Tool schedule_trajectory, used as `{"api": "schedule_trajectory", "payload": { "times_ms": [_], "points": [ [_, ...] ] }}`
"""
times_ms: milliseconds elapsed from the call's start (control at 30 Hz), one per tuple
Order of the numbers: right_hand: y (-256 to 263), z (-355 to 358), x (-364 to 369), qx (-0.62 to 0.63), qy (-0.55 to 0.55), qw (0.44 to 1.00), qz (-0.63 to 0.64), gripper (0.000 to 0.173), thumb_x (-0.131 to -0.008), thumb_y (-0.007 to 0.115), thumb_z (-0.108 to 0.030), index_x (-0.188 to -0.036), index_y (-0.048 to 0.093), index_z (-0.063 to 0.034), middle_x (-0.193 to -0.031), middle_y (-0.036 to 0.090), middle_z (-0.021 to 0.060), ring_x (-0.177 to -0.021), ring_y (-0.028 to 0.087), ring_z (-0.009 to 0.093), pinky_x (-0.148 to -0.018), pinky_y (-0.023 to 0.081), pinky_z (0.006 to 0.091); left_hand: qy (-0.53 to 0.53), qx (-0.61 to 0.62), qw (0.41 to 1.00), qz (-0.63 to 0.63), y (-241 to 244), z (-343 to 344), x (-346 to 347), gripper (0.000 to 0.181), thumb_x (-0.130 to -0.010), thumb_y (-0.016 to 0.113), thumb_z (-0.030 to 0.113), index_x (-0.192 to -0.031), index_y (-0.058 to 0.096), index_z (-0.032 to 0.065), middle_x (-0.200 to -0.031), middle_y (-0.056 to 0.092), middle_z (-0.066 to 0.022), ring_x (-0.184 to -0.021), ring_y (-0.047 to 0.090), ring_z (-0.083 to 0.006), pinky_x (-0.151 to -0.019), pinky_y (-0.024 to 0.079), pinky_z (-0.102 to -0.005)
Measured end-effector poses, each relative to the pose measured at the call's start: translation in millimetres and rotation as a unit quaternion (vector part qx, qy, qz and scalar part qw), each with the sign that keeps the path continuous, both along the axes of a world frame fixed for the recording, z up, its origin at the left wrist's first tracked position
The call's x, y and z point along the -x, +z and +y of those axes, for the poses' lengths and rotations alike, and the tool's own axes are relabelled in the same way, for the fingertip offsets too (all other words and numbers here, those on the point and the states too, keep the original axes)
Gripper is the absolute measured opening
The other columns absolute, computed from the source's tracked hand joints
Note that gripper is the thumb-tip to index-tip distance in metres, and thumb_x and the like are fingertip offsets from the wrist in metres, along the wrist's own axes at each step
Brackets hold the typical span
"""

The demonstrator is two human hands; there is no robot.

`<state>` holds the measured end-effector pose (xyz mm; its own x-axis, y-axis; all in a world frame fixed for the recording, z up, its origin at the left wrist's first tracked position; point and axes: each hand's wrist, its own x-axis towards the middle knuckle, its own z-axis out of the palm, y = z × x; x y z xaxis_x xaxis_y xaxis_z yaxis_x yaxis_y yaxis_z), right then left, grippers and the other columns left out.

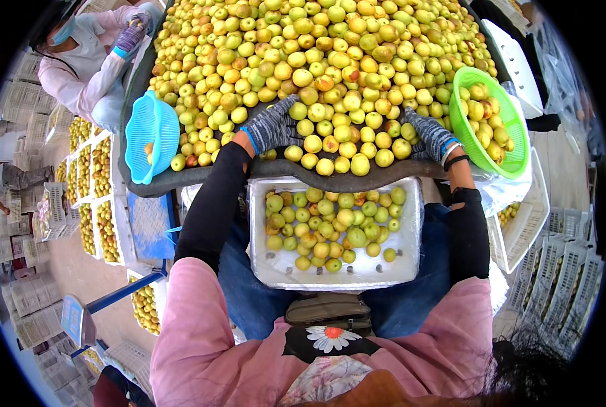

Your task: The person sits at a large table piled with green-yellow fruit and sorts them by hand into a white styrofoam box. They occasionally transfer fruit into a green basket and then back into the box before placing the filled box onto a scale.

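Note:
Many yellow-green jujube-like fruits [303, 77] cover a table with a dark padded rim [206, 175]. My left hand [275, 127], in a grey knit glove with a blue cuff, lies against the fruits near the front edge. On the other side of a cluster of loose fruits, my right hand [427, 133], gloved alike, rests with its fingers partly hidden beside the fruits. Neither hand plainly grips a fruit. Below the rim, between my legs, a white foam box [333, 279] lined with clear plastic holds many greener fruits [346, 217].
A blue plastic basket [155, 129] with little fruit stands left, a green basket [516, 124] of fruits right. Another person [81, 71] in a mask and gloves sits at the upper left. Beyond are a blue scale [79, 320], fruit-filled boxes [112, 201] and white crates [562, 269].

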<state>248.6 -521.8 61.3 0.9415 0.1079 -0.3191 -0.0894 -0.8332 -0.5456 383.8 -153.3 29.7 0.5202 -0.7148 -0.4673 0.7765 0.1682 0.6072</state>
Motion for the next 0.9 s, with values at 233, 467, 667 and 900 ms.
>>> {"api": "schedule_trajectory", "payload": {
  "times_ms": [233, 467, 667, 900],
  "points": [
    [-13.9, 28.4, 3.2, -0.062, 0.089, 0.989, -0.099, 0.070, -0.077, 0.064, 0.005, -0.140, 0.035, -0.0032, -0.143, 0.040, 0.0098, -0.131, 0.037, 0.021, -0.110, 0.029, 0.0294, -0.009, 0.001, 1.000, -0.001, 11.6, -32.9, 12.0, 0.035, -0.095, 0.050, 0.036, -0.123, 0.052, 0.0139, -0.119, 0.056, -0.0097, -0.105, 0.059, -0.0262, -0.079, 0.056, -0.0416],
    [-24.4, 69.4, -6.2, 0.016, 0.161, 0.973, -0.163, 0.066, -0.083, 0.063, -0.013, -0.140, 0.032, 0.0001, -0.139, 0.042, 0.0168, -0.131, 0.038, 0.026, -0.111, 0.028, 0.0309, -0.156, -0.094, 0.862, -0.473, -8.7, -30.7, 20.2, 0.064, -0.082, 0.062, -0.003, -0.139, 0.035, 0.0078, -0.143, 0.037, -0.0084, -0.131, 0.036, -0.0199, -0.109, 0.032, -0.0327],
    [9.1, 84.7, 16.2, -0.315, 0.032, 0.944, 0.088, 0.065, -0.081, 0.068, -0.025, -0.134, 0.040, 0.0004, -0.136, 0.045, 0.0168, -0.125, 0.045, 0.027, -0.105, 0.037, 0.0331, -0.204, -0.023, 0.840, -0.503, 45.7, -28.6, 57.2, 0.043, -0.093, 0.052, 0.010, -0.135, 0.042, 0.0059, -0.141, 0.042, -0.0092, -0.128, 0.042, -0.0196, -0.106, 0.037, -0.0332],
    [16.8, 87.8, 31.3, -0.387, 0.296, 0.870, 0.081, 0.044, -0.087, 0.064, -0.019, -0.126, 0.052, -0.0027, -0.119, 0.059, 0.0094, -0.104, 0.060, 0.018, -0.081, 0.054, 0.0291, -0.397, 0.105, 0.757, -0.508, 43.9, -1.0, 74.2, 0.046, -0.093, 0.052, 0.011, -0.137, 0.040, 0.0022, -0.138, 0.045, -0.0116, -0.125, 0.046, -0.0217, -0.100, 0.043, -0.0338]
  ]
}}
